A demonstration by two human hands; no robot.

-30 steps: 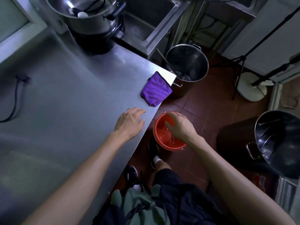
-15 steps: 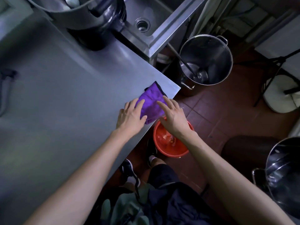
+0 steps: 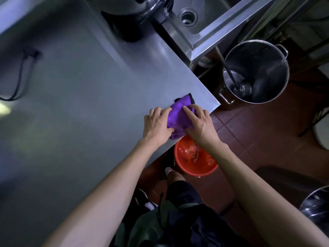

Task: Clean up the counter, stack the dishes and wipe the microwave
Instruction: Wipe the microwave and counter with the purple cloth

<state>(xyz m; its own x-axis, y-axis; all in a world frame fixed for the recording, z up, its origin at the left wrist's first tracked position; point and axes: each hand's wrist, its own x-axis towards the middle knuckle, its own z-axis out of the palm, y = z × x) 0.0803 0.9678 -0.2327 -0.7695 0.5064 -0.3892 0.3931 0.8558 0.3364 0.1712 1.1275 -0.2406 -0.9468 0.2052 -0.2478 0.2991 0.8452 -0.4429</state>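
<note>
A stainless-steel worktop [image 3: 74, 107] is shown from above, with a purple cloth [image 3: 179, 114] lying at its near right corner, partly overhanging the edge. The cloth is flanked by both hands. The left hand [image 3: 157, 124] is laid on the cloth's left side, fingers fairly straight and the thumb tucked against the lower fold; its grip is loose rather than closed. The right hand [image 3: 199, 123] is spread over the cloth's right side with fingers extended, so that the cloth is pressed flat, not pinched. An orange bucket [image 3: 194, 157] is seen on the tiled floor directly below the corner, just beside the worktop edge. A steel pot [image 3: 256, 72] holding a ladle [image 3: 242, 88] stands on the floor to the far right, and a sink [image 3: 188, 15] with its drain adjoins the far edge. A black cable [image 3: 19, 77] lies on the worktop at far left.

Progress is judged to be early to middling: the visible worktop carries no dishes or debris, and the cloth is only being gathered. Wiping of the microwave is judged to remain; neither a microwave nor stacked dishes can be identified in this view.
</note>
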